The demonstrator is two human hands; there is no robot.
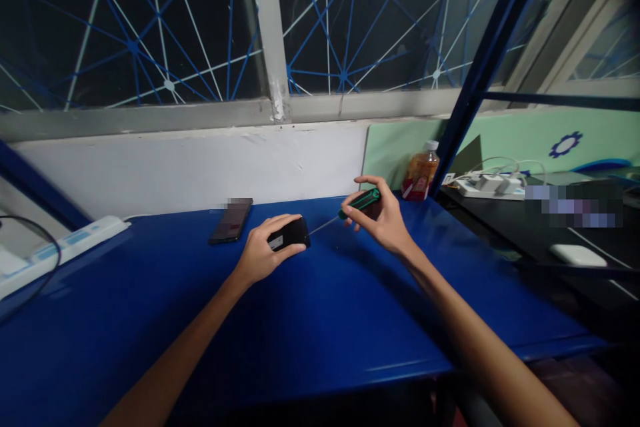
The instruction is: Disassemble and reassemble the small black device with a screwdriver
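My left hand (265,250) grips a small black box-shaped device (290,235) with a pale label on its face, thumb along the near side and fingers along the far side. Between the fingers and thumb of my right hand (377,213) is the green and black handle of a screwdriver (364,201). Its thin metal shaft slants down to the left, and the tip meets the right end of the black device. Whether the tip sits in a screw is too small to tell.
Both hands are over a blue table (300,333). A dark phone (231,221) lies behind my left hand. A white power strip (65,250) is at the left. At the back right stands a drink bottle (421,173), near a blue metal post (480,73). Another power strip (493,187) and a white case (577,255) lie further right.
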